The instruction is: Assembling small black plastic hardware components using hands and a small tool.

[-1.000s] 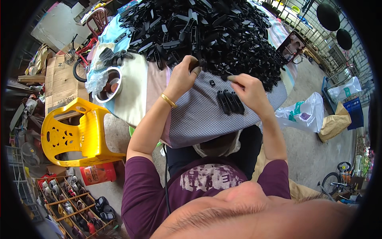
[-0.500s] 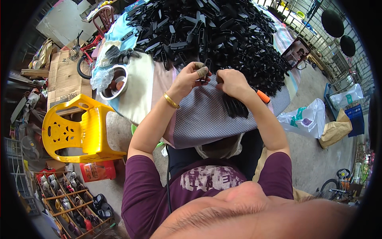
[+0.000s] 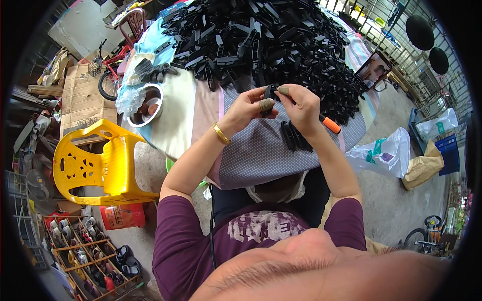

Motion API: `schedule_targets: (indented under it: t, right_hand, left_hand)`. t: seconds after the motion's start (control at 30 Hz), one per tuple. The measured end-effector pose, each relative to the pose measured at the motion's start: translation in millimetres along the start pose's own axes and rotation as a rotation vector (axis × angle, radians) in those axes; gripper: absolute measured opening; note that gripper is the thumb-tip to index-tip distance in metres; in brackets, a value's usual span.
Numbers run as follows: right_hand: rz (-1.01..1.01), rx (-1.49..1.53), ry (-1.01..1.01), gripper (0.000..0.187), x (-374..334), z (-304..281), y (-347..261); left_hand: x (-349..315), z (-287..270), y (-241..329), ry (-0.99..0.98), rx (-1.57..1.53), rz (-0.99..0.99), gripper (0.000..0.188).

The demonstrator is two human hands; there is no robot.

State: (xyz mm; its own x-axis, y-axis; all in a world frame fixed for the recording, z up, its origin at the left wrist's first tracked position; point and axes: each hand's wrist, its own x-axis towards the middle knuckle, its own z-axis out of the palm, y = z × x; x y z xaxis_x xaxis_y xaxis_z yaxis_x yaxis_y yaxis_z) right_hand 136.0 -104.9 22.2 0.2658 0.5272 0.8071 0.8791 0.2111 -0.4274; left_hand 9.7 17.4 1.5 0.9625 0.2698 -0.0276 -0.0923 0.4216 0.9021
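A black piece (image 3: 268, 93) is just this side of the pile (image 3: 306, 55), its long axis pointing roughly toward it. The left hand (image 3: 245, 107) grips the piece; the right hand (image 3: 302, 107) brings bent fingertips to its right side, grip unclear. Farther from the pile, lined-up parts (image 3: 289, 137) lie near the right hand; open tabletop (image 3: 246, 159) reaches the near edge.

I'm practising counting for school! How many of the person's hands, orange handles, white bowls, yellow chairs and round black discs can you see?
Left hand and right hand: 2
Orange handle: 1
White bowl: 1
Yellow chair: 1
Round black discs: 2
Total: 7
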Motion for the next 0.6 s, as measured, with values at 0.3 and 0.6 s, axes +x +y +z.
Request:
schedule_targets:
  t: [0.3, 0.6]
  right_hand:
    - [-0.158, -0.178, -0.054, 0.016, -1, 1, -12]
    - [-0.077, -0.210, -0.155, 0.024, -5, 0, -19]
  left_hand:
    - [0, 0, -2, 0.031, 0.170, 0.118, 0.043]
    - [-2, 3, -5, 0.021, 0.176, 0.143, 0.038]
